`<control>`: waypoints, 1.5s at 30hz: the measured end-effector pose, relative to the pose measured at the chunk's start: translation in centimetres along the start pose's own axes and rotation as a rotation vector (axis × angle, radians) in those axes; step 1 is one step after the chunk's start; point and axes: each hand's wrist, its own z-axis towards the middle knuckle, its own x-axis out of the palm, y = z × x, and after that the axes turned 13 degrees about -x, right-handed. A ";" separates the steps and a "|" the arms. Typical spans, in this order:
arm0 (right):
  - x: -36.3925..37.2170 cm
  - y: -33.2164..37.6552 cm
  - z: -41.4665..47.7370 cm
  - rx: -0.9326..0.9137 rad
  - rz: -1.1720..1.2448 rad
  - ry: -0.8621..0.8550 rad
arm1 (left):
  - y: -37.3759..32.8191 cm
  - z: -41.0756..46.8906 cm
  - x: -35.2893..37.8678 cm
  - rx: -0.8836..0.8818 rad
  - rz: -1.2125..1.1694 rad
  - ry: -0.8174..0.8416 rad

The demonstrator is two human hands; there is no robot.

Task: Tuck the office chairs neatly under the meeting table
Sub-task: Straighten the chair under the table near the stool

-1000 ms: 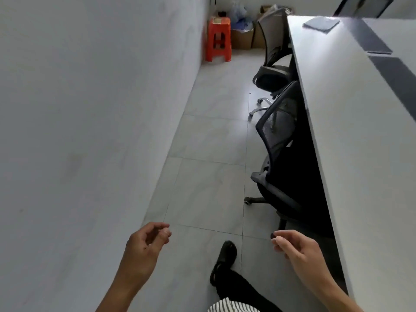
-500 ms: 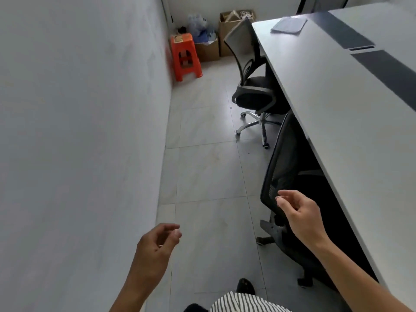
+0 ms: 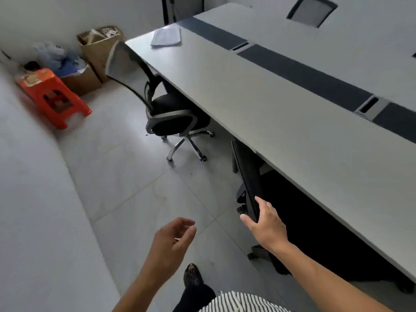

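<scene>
A long grey meeting table [image 3: 281,113] with a dark centre strip runs along the right. The near black mesh office chair [image 3: 247,176] stands close against its edge, seat under the top. My right hand [image 3: 265,221] grips the near end of that chair's backrest, thumb and fingers on either side. My left hand [image 3: 173,239] hovers over the floor with fingers loosely curled, holding nothing. A second black chair [image 3: 166,113] stands farther along, its seat partly out from the table, backrest angled toward the wall.
A white wall [image 3: 33,199] closes the left side, leaving a narrow tiled aisle [image 3: 135,176]. An orange plastic stool [image 3: 54,95] and cardboard boxes [image 3: 96,50] fill the far corner. A folded cloth [image 3: 166,37] lies on the table. Another chair back [image 3: 313,10] shows across the table.
I have stepped forward along the aisle. My right hand reached out and closed on the near chair's backrest. My left hand stayed free and rose slightly.
</scene>
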 end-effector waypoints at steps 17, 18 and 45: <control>2.8 -3.5 -8.9 0.281 -0.194 -0.304 | -9.1 17.9 9.6 0.818 0.933 0.307; 2.2 -4.4 -9.7 0.331 -0.165 -0.326 | -8.8 18.4 10.5 0.814 0.972 0.315; -4.6 -15.0 -7.4 0.538 -0.381 -0.411 | -9.6 20.7 19.8 0.936 1.084 0.143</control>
